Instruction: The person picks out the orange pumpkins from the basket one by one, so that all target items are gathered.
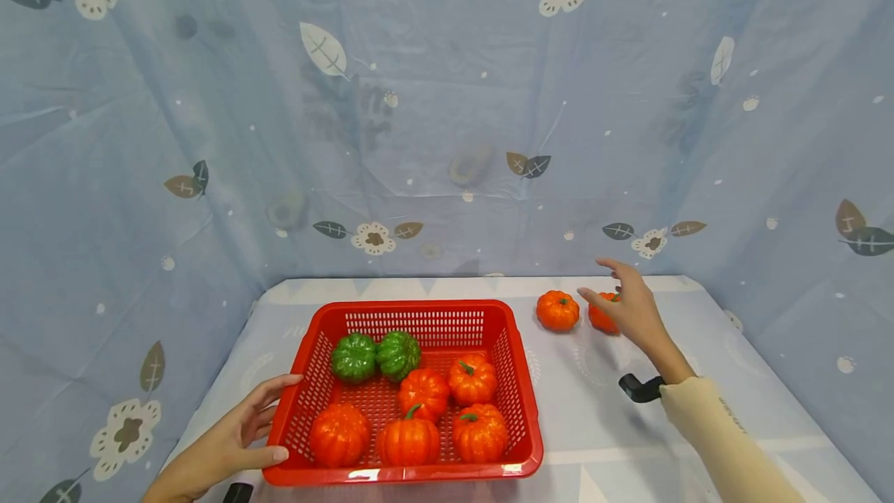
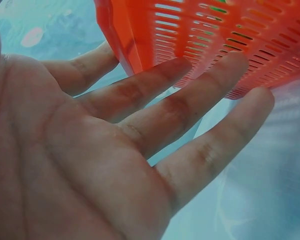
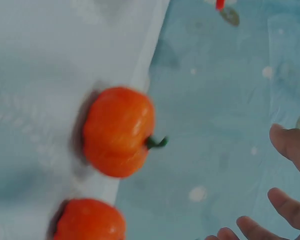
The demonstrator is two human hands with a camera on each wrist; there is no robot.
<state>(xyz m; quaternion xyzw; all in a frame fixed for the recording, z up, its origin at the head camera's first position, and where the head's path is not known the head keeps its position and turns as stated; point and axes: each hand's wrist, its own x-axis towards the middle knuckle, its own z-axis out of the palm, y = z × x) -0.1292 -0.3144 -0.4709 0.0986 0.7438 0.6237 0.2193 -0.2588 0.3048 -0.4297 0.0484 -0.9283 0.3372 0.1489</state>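
Observation:
Along the left side of a red plastic basket, my left hand touches the rim with its thumb near the front corner. In the left wrist view, the straight fingers of that hand lie against the slotted basket wall. My right hand, spread and holding nothing, hovers over the back right of the table. Below it is an orange pumpkin, partly hidden by the hand. Another orange pumpkin sits just left. Both pumpkins also appear in the right wrist view, one showing its green stem.
Inside the basket are two green pumpkins at the back left and several orange pumpkins toward the front and right. A pale patterned cloth covers the table. Blue flowered curtains hang behind and on both sides.

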